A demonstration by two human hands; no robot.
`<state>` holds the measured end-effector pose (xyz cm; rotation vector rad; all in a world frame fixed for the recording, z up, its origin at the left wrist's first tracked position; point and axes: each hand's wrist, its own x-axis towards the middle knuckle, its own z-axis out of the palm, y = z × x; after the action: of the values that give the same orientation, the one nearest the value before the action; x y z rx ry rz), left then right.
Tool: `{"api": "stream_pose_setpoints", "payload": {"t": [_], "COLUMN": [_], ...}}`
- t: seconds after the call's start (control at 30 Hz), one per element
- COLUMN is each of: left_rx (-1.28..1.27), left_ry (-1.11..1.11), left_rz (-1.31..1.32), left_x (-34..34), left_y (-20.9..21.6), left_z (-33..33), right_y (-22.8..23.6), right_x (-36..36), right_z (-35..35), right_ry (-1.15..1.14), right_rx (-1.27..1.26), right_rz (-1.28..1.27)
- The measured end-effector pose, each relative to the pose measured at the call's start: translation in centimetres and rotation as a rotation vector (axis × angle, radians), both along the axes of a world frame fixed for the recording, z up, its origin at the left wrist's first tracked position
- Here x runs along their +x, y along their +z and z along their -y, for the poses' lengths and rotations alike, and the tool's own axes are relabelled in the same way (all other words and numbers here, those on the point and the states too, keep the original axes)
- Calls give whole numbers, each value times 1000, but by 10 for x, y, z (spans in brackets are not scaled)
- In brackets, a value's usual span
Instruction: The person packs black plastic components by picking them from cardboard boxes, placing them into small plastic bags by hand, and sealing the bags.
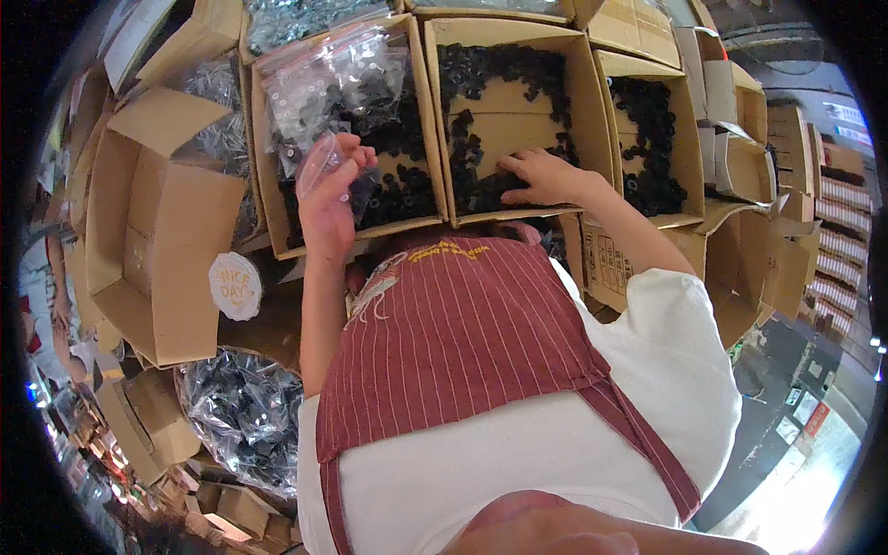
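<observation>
My left hand (328, 208) is raised over the left box of parts, its fingers closed on a small clear plastic bag (320, 166). Beneath it, that cardboard box (424, 120) contains loose black plastic pieces (403, 190) and a heap of filled clear zip bags (319, 79). My right hand (548, 178) reaches into the middle cardboard box (592, 120), low over its floor. Thumb and forefinger are apart there, close to small black plastic parts (486, 192); no part shows between them. More of these black parts line the sides of the middle box.
A narrower box (686, 139) of black pieces adjoins on the right. To the left stands an open carton (199, 268) with a round white sticker (236, 286). Below it lies a big clear bag (245, 416) of dark parts. Further cartons and a grey floor (782, 370) are at right.
</observation>
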<state>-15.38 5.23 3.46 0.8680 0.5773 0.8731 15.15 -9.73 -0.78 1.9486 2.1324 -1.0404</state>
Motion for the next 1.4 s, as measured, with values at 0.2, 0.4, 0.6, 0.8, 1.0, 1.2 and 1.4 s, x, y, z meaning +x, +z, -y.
{"api": "stream_pose_setpoints", "payload": {"t": [0.2,0.4,0.6,0.8,1.0,1.2,1.4], "left_rx": [88,132,232,272,206,225,167], "left_ry": [-36,-180,-361,-327,-338,-536,-645], "left_rz": [-195,-178,-208,-170,-175,-195,-143], "left_x": [33,70,112,145,161,157,162], "left_y": [15,35,38,30,2,-10,-16], "left_z": [19,25,20,24,30,34,39], "right_y": [13,32,47,70,79,96,107], "right_x": [4,40,26,28,28,19,4], "right_z": [-10,-7,-4,6,18,20,8], "right_ry": [-552,-969,-1185,-1146,-1139,-1133,-1158], "right_rx": [96,-331,-209,-151,-5,41,44], "right_rz": [-580,-1905,-2031,-2230,-2218,-2087,-1805]}}
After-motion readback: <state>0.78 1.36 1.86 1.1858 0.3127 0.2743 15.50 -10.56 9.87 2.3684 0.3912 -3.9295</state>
